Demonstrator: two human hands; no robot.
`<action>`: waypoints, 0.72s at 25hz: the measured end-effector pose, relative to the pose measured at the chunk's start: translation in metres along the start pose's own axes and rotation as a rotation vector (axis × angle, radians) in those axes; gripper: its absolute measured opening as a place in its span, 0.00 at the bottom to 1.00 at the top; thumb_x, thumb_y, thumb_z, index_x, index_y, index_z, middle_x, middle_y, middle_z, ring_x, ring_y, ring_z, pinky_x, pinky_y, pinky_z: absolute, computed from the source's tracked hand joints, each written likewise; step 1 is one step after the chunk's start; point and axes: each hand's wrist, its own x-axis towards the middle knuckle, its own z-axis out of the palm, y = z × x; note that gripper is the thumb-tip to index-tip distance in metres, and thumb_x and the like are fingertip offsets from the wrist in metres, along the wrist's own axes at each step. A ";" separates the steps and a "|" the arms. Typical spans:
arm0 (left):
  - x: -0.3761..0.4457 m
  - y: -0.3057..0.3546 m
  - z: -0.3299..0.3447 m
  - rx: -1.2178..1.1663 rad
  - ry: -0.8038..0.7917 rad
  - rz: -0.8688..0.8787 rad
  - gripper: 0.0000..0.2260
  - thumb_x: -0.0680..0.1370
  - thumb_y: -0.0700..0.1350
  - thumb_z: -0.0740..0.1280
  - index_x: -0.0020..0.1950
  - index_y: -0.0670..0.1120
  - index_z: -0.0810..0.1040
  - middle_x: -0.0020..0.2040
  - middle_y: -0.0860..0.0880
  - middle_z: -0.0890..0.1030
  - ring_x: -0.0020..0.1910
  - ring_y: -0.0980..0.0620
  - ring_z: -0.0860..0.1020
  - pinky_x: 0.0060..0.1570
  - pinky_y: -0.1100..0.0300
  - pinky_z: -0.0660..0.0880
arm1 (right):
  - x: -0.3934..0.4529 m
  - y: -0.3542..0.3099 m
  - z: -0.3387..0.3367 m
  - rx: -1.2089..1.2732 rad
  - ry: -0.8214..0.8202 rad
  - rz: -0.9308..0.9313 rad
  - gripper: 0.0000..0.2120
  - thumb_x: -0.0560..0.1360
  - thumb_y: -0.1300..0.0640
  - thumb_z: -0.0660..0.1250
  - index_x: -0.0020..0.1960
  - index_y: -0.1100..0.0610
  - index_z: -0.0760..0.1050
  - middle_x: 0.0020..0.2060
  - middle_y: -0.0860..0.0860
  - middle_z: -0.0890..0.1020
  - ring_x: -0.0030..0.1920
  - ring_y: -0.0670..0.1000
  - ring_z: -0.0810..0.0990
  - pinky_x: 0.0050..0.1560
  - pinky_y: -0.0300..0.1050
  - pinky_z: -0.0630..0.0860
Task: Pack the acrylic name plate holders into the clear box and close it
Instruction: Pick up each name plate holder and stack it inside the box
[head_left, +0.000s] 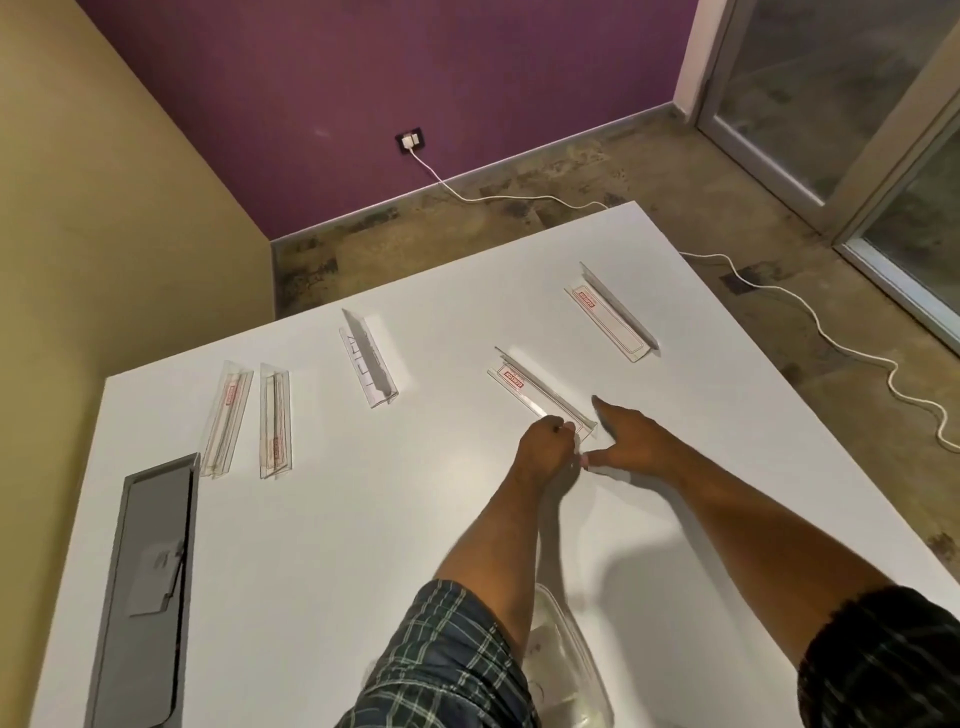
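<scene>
Several clear acrylic name plate holders lie on the white table (322, 519). Two holders (226, 418) (275, 421) lie side by side at the left, a third holder (370, 358) behind the middle, and one holder (610, 318) at the far right. My left hand (545, 441) pinches the near end of the middle-right holder (537, 392). Beside that same end my right hand (631, 441) hovers with fingers spread, the index finger pointing forward. The clear box (576, 670) sits at the near edge, partly hidden under my left forearm.
A grey recessed cable tray (140, 587) runs along the table's left side. Beyond the table, a white cable (810, 312) trails across the floor from a wall socket (410, 141). Glass doors stand at the right.
</scene>
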 end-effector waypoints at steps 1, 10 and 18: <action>0.003 -0.001 0.003 -0.064 -0.006 -0.034 0.11 0.81 0.45 0.60 0.44 0.42 0.75 0.42 0.41 0.78 0.43 0.43 0.78 0.58 0.42 0.78 | 0.000 0.002 0.004 0.032 -0.002 -0.013 0.50 0.66 0.42 0.78 0.81 0.51 0.57 0.77 0.51 0.68 0.75 0.52 0.68 0.73 0.52 0.68; 0.007 0.005 0.004 -0.281 0.131 -0.221 0.07 0.81 0.43 0.62 0.51 0.42 0.79 0.51 0.40 0.84 0.47 0.44 0.83 0.54 0.49 0.81 | -0.010 0.002 0.023 0.219 -0.134 -0.206 0.48 0.62 0.40 0.81 0.78 0.44 0.64 0.72 0.40 0.74 0.71 0.42 0.72 0.74 0.51 0.68; -0.037 -0.011 -0.051 -0.116 0.311 -0.145 0.09 0.76 0.37 0.62 0.51 0.38 0.81 0.48 0.41 0.85 0.50 0.41 0.84 0.51 0.50 0.81 | -0.040 -0.034 0.036 0.086 -0.128 -0.362 0.42 0.65 0.42 0.80 0.75 0.38 0.67 0.73 0.39 0.72 0.72 0.43 0.71 0.73 0.46 0.69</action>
